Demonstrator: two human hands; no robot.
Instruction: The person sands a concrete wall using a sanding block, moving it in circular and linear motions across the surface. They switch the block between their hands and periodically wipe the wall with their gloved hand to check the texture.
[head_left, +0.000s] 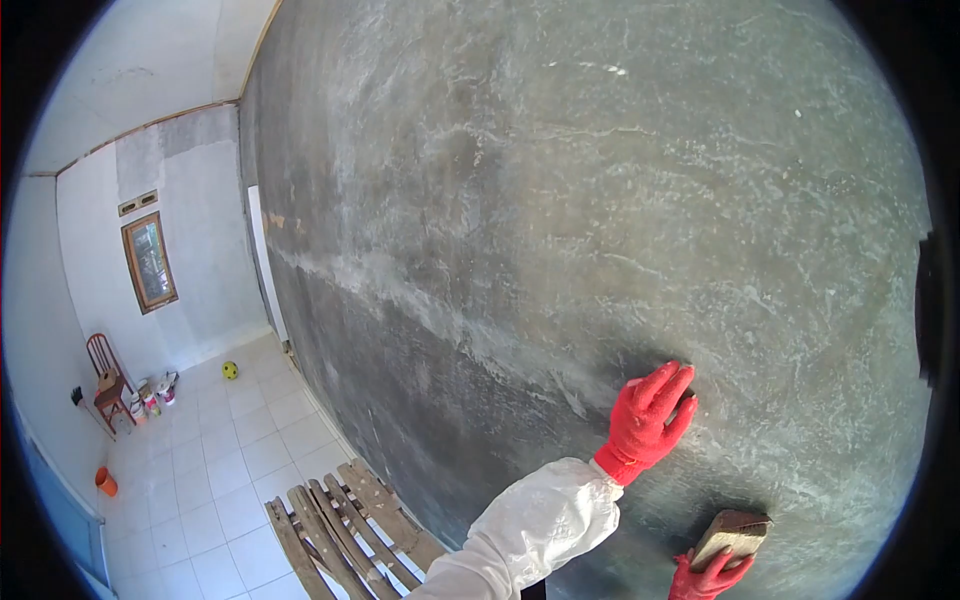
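My left hand (648,422), in a red glove, rests on the grey plastered wall (540,250) with its fingers spread. A white sleeve (535,520) covers that arm. Lower and to the right, my right hand (712,580), also red-gloved, grips a wooden block (728,538) against the wall. Its fingers wrap over the near side of the block; the face towards the wall is hidden. Pale streaks and patches mark the wall around both hands.
Below on the left stands a slatted wooden platform (345,530), close to the wall. White floor tiles (240,460) stretch beyond it. Farther off are a wooden chair (108,385), several paint containers (150,395), a yellow ball (230,370), an orange bucket (106,482) and a small window (150,262).
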